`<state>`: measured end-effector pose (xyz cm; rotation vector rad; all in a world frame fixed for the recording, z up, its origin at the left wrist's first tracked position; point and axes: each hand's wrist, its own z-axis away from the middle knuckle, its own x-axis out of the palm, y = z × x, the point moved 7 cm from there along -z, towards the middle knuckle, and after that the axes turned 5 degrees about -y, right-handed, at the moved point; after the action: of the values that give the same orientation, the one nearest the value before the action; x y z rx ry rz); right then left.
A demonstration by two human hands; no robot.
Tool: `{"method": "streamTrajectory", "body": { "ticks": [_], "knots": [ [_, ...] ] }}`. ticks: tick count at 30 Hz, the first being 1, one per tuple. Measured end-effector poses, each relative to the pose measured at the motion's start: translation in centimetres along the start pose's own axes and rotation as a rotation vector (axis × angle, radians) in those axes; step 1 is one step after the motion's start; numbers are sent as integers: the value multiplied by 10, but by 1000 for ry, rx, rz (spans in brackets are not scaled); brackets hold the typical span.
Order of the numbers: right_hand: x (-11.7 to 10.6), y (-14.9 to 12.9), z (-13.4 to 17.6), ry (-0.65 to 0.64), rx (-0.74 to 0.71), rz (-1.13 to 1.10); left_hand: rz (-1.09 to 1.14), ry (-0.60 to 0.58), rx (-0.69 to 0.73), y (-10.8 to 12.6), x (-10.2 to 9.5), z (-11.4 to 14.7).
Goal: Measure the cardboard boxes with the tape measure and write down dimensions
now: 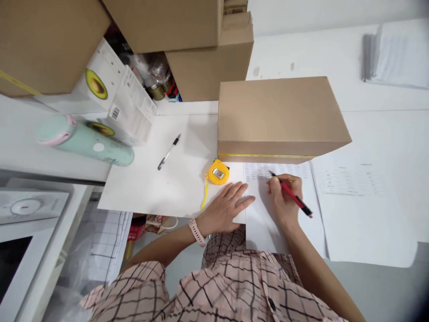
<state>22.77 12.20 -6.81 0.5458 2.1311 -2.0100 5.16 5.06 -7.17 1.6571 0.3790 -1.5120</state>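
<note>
My right hand (284,199) grips a red and black pen (294,198), its tip over the printed rows of a paper sheet (264,223). Flat on the table, fingers stretched toward the sheet's left edge, lies my left hand (228,205). Just beyond that hand sits a yellow tape measure (218,172) with a short end of tape pulled out. A closed cardboard box (275,116) stands behind the sheet and covers its top part. Farther left, a clear pen with a black grip (169,152) rests on the table.
A mint green bottle (90,141) lies at the left, beside white boxes with avocado pictures (130,103). Large cardboard boxes (208,67) are stacked at the back. More printed sheets (362,214) lie to the right, and a paper stack (402,56) is at the far right.
</note>
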Motion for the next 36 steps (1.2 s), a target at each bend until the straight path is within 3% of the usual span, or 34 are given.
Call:
{"method": "streamTrajectory", "body": {
  "ticks": [4, 8, 17, 21, 22, 24, 26, 28, 31, 33, 36],
  "knots": [
    [-49, 6, -10, -6, -228, 420, -4, -4, 11, 0, -1, 0],
    [-70, 27, -19, -80, -324, 744, 1, 1, 0, -1, 0, 0],
    [-69, 39, -20, 13, -369, 731, -8, -12, -45, -2, 3, -1],
    [-70, 41, -20, 26, -402, 710, 77, -17, -68, 7, -6, 1],
    [-70, 41, -20, 30, -416, 704, 126, 35, -74, 10, -13, 3],
    [-70, 41, -20, 47, -439, 695, 196, 274, -146, 7, -35, 11],
    [-70, 41, -20, 68, -453, 691, 184, 611, -326, -6, -59, 26],
    [-70, 40, -19, 82, -464, 692, 144, 829, -548, -23, -68, 40],
    [-70, 38, -18, 97, -469, 692, 198, 818, -789, -51, -56, 38],
    [-70, 37, -18, 100, -465, 686, 244, 773, -846, -63, -49, 31],
    [-72, 36, -19, 95, -454, 656, 332, 814, -866, -65, -49, 28]
  ]
}}
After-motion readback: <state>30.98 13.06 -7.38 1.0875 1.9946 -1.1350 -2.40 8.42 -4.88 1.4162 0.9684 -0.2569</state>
